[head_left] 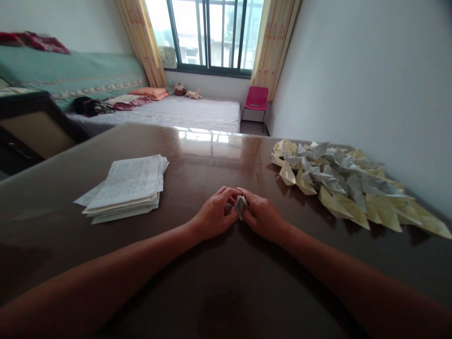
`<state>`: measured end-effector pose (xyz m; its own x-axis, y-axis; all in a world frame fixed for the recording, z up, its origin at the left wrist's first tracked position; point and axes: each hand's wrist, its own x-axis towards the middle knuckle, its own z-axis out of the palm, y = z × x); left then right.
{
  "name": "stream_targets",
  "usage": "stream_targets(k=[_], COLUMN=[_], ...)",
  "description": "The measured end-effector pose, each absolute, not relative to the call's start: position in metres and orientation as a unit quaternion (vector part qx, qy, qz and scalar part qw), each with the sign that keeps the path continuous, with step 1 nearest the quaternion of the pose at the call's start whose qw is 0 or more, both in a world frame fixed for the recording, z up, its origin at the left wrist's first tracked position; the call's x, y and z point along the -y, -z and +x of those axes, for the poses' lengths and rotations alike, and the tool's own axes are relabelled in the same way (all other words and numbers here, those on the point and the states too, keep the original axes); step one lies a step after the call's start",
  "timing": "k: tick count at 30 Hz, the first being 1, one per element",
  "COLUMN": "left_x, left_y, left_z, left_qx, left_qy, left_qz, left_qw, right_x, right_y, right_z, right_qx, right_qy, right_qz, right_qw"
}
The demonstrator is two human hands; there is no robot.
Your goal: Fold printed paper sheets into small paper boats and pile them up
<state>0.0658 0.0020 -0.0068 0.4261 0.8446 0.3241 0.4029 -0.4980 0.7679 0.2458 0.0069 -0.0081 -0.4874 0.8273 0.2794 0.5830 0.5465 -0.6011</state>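
Note:
My left hand and my right hand meet at the middle of a glossy dark brown table. Both pinch a small folded piece of printed paper between their fingertips, held just above the tabletop. Most of the paper is hidden by my fingers. A stack of written paper sheets lies to the left of my hands. A heap of several folded paper shapes, cream and printed grey, lies to the right along the wall.
A white wall borders the table on the right. Beyond the table are a bed with clothes, a pink chair, a window with curtains, and a dark cabinet at the left.

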Motion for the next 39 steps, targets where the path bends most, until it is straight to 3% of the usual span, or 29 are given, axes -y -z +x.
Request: stream_targets(k=[8,22,30,39], left_x=[0.003,-0.006,-0.013,-0.01], left_y=[0.006,0.012,0.011,0.015], left_z=[0.074,0.071,0.069,0.07], left_qx=[-0.419,-0.451,-0.469,-0.472], left_qy=[-0.339,-0.337,-0.316,-0.31], left_qz=[0.804,0.789,0.796,0.793], left_qw=[0.251,0.245,0.218,0.229], right_x=[-0.005,-0.011,-0.018,-0.013], right_y=[0.011,0.011,0.017,0.017], right_z=[0.24,0.246,0.247,0.237], right_qx=[0.835,0.803,0.831,0.799], right_qy=[-0.208,-0.217,-0.18,-0.252], right_qz=[-0.449,-0.445,-0.438,-0.415], right_qw=[0.241,0.332,0.29,0.355])
